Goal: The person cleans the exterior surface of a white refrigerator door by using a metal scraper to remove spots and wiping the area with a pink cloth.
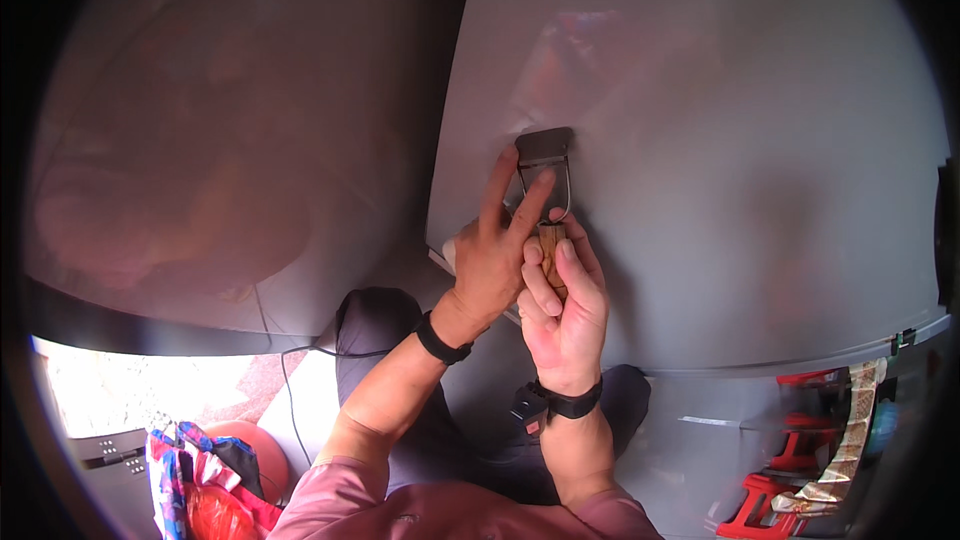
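Note:
A hand tool with a wooden handle (551, 259), a bent metal wire frame (569, 187) and a flat dark metal plate (543, 144) is before a glossy grey panel (720, 187). My right hand (570, 300) is wrapped around the handle, thumb along its side. Back towards me, my left hand (487, 262) lies beside it with two fingers stretched apart. One fingertip meets the plate's left corner; the other overlaps the wire frame. Whether the plate touches the panel I cannot tell.
On the left is a second, darker glossy panel (187, 150), with a dark gap between the two. A thin black cable (287, 382) runs by my knee. Lower left are colourful fabric (225, 476) and a round pink object (255, 450). Red plastic frames (757, 499) stand lower right.

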A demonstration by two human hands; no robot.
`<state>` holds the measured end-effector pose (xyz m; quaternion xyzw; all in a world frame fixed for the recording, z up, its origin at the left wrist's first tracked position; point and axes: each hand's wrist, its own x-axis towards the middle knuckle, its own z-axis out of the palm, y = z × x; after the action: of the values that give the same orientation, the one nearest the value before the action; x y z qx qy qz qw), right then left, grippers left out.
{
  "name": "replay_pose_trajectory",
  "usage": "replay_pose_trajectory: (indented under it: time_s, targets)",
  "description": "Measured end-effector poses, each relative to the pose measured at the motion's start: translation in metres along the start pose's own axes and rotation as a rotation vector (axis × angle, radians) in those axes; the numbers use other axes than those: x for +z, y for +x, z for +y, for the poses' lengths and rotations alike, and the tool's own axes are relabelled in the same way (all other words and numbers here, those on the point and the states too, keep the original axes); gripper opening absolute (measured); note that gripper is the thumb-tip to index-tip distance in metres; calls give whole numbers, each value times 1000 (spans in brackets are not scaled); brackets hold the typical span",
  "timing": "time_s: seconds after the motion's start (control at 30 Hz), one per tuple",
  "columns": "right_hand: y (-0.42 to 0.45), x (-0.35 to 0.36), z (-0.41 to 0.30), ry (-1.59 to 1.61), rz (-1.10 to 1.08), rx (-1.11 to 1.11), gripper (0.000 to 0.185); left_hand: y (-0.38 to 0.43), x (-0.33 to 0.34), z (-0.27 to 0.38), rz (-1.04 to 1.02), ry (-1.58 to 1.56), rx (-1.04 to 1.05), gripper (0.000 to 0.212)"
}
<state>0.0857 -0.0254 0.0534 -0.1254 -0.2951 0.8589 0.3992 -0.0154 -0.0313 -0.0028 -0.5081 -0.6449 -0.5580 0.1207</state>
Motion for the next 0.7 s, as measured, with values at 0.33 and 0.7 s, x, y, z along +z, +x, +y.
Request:
replay_pose_trajectory:
  time_s: [0.33, 0.7]
  targets:
    - [-5, 0, -7, -5, -15, 0, 28, 4, -1, 5, 2, 2, 26, 61]
    - [-2, 8, -16, 0, -39, 14, 30, 17, -5, 15, 81, 43, 34, 61]
